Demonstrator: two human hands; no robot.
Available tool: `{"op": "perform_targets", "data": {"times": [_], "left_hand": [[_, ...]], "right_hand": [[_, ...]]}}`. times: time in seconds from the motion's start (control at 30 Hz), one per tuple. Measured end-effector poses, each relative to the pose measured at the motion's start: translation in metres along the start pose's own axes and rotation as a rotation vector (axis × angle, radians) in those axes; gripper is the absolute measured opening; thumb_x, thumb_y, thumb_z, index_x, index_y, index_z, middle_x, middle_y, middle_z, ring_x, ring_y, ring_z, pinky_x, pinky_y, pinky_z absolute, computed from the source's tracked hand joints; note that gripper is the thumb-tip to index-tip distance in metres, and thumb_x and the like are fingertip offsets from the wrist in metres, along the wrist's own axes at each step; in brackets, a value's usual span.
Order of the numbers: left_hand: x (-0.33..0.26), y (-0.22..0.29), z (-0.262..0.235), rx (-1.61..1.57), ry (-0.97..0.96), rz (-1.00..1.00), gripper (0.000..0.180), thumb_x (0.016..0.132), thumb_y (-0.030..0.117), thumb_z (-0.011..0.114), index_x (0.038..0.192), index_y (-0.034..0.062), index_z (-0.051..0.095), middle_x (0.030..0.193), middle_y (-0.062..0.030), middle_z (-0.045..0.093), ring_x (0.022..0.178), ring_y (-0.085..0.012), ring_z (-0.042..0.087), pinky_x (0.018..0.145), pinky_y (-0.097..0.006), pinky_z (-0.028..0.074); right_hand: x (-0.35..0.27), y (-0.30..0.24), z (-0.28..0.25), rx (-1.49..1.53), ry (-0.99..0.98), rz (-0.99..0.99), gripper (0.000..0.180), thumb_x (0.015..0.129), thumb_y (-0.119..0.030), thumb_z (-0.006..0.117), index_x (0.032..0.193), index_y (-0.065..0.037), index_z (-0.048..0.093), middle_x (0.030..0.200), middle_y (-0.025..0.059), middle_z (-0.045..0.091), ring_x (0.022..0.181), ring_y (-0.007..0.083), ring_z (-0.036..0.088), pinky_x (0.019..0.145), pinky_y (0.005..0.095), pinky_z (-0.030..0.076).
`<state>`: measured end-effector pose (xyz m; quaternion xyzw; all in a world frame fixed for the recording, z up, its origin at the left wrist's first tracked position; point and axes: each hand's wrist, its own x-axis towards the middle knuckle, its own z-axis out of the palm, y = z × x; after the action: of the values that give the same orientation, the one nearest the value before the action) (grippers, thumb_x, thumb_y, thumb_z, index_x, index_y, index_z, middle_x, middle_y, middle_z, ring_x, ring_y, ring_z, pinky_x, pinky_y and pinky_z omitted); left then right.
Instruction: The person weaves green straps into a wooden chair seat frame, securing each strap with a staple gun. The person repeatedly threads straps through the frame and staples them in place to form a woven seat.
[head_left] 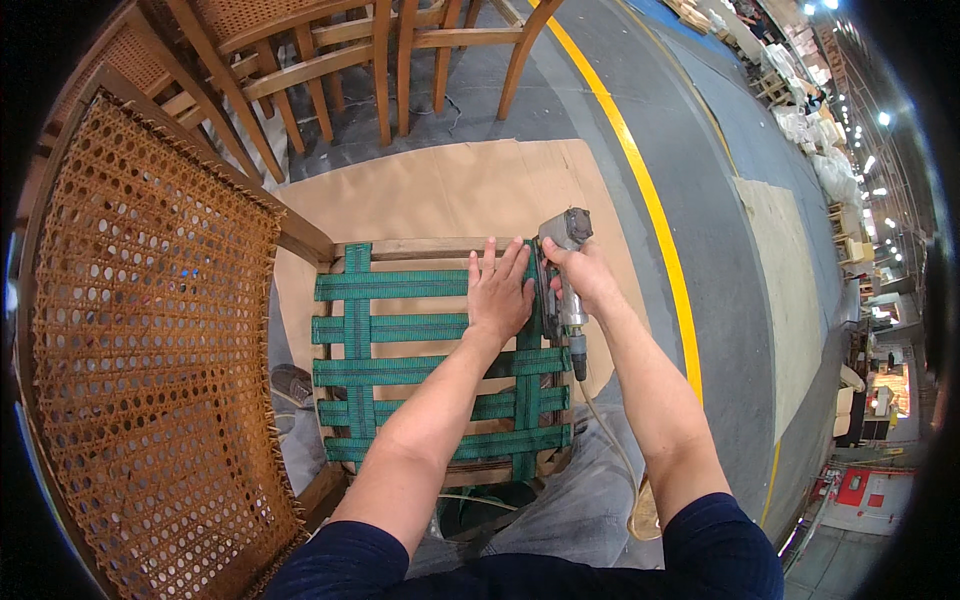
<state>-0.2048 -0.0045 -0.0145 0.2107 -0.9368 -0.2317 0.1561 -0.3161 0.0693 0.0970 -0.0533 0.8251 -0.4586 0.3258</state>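
We are leaning over a wooden chair seat frame [420, 247], laced with green webbing [400, 368]. Our left hand [498, 292] is pressing flat, fingers spread and holding nothing, on the webbing near the frame's far rail, at about one o'clock from the seat's middle. Our right hand [583, 275] is wrapping fully closed around the handle of a grey staple gun [562, 275], which is standing just beside the left hand, at its three o'clock, the two nearly touching.

The gun's long axis is running from twelve to six o'clock, its bulky head toward twelve at the far rail and its air hose [608, 440] trailing back toward us at six. It is lying along the upright strap of webbing at the seat's right edge (that strap shares the same twelve-to-six line), while the cross straps are running nine to three. The right hand is the nearer one to that strap's end.

A cane chair back [150, 330] is rising at nine o'clock; cardboard [450, 190] is covering the floor underneath.
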Motion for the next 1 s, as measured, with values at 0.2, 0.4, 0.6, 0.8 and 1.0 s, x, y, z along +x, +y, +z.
{"op": "perform_targets", "data": {"times": [0.2, 0.4, 0.6, 0.8, 1.0], "left_hand": [[0.001, 0.001, 0.001, -0.057, 0.024, 0.013, 0.059, 0.097, 0.033, 0.059, 0.152, 0.0142, 0.045, 0.162, -0.0036, 0.035, 0.154, -0.0343, 0.021, 0.125, -0.057, 0.017], [-0.003, -0.007, 0.004, -0.131, 0.115, 0.019, 0.048, 0.097, 0.025, 0.059, 0.142, 0.0085, 0.057, 0.158, -0.0109, 0.041, 0.151, -0.0364, 0.027, 0.125, -0.055, 0.019], [-0.006, -0.009, 0.006, -0.219, 0.19, 0.032, 0.04, 0.091, 0.015, 0.063, 0.13, 0.006, 0.065, 0.153, -0.0133, 0.045, 0.149, -0.0392, 0.032, 0.123, -0.057, 0.024], [-0.004, -0.011, 0.005, -0.275, 0.225, 0.031, 0.035, 0.089, 0.01, 0.064, 0.124, 0.0076, 0.066, 0.15, -0.0144, 0.048, 0.146, -0.0409, 0.036, 0.121, -0.06, 0.027], [-0.002, -0.009, 0.006, -0.276, 0.228, 0.042, 0.035, 0.089, 0.011, 0.065, 0.123, 0.0074, 0.068, 0.149, -0.0144, 0.049, 0.146, -0.0412, 0.037, 0.12, -0.059, 0.028]], "right_hand": [[0.004, 0.006, -0.002, -0.004, -0.036, -0.04, 0.028, 0.095, -0.028, 0.073, 0.086, -0.003, 0.065, 0.069, 0.0008, 0.059, 0.049, 0.0114, 0.053, 0.043, 0.0296, 0.043], [0.001, 0.004, 0.009, 0.031, -0.083, -0.055, 0.028, 0.095, -0.028, 0.073, 0.082, -0.004, 0.064, 0.068, 0.0007, 0.059, 0.049, 0.0114, 0.053, 0.043, 0.0299, 0.043], [-0.002, 0.004, 0.012, 0.055, -0.116, -0.046, 0.025, 0.096, -0.028, 0.072, 0.091, -0.005, 0.064, 0.075, 0.0029, 0.062, 0.049, 0.0124, 0.053, 0.043, 0.0299, 0.043], [-0.008, 0.001, 0.017, 0.024, -0.083, -0.011, 0.027, 0.095, -0.026, 0.072, 0.079, -0.006, 0.063, 0.069, 0.0006, 0.059, 0.048, 0.0109, 0.052, 0.042, 0.0292, 0.042], [-0.001, 0.008, 0.013, 0.055, -0.138, -0.058, 0.026, 0.095, -0.025, 0.072, 0.081, -0.005, 0.063, 0.069, 0.0008, 0.059, 0.047, 0.0106, 0.052, 0.04, 0.0287, 0.041]]}}
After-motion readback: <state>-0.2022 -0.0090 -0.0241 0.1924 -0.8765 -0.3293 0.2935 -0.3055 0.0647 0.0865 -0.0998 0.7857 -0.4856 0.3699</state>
